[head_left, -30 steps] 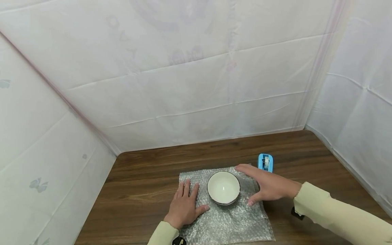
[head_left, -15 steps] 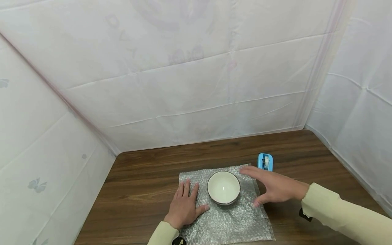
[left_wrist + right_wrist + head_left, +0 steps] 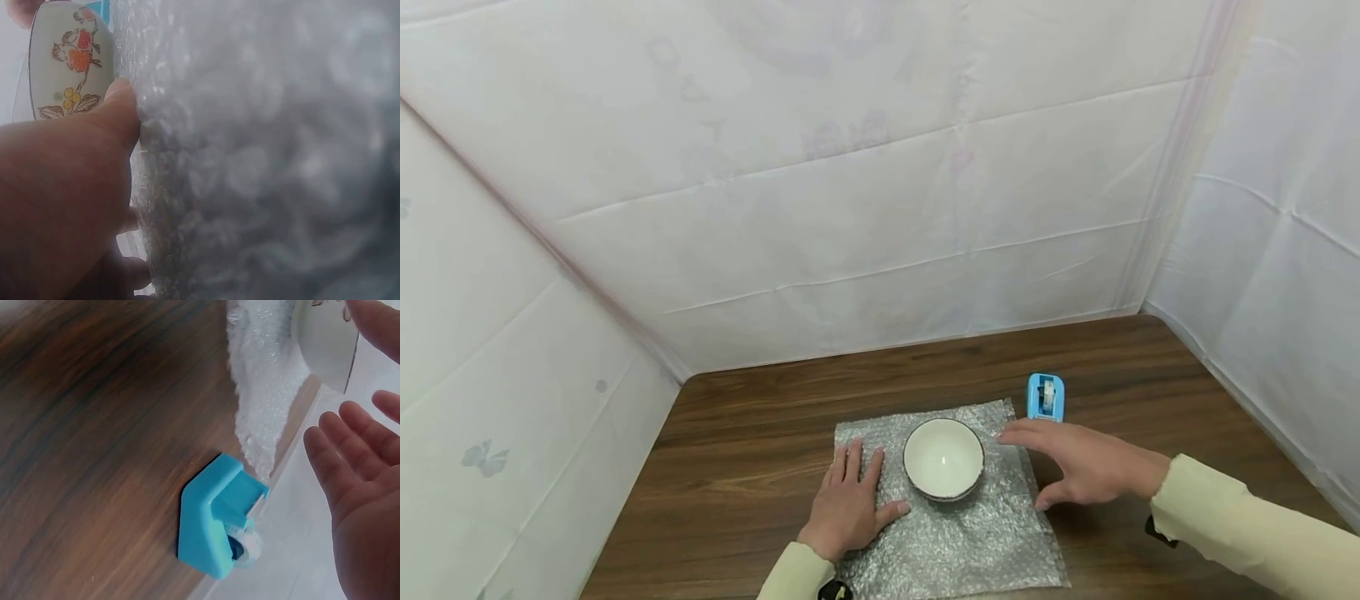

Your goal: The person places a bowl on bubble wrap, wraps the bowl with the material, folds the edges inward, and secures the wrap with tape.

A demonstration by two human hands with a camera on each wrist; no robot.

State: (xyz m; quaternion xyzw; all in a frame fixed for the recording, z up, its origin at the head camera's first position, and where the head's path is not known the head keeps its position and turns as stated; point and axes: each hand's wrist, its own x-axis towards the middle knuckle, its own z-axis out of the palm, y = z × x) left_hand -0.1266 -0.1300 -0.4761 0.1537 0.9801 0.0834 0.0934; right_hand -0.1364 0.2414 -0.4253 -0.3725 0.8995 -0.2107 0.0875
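Observation:
A white bowl (image 3: pixel 943 458) with a dark rim stands upright on a sheet of bubble wrap (image 3: pixel 955 546). In the left wrist view the bowl's outer wall (image 3: pixel 75 62) shows orange and yellow fruit with brown leaves. My left hand (image 3: pixel 844 510) rests on the left part of the bubble wrap, fingers spread and thumb pointing towards the bowl. To the right of the bowl, my right hand (image 3: pixel 1086 462) hovers by the sheet's right edge with fingers and thumb apart, holding nothing. In the right wrist view its palm and fingers (image 3: pixel 362 444) show uncurled.
A light blue tape dispenser (image 3: pixel 1046 397) with a roll of tape stands just beyond the right hand, off the sheet. The dark wooden table (image 3: pixel 737 467) is bordered by white fabric walls (image 3: pixel 850 250) at the back and both sides.
My right hand has drawn away from the bowl, to the right and slightly down. The left hand and the bowl have stayed in place; the whole head view has shifted a little.

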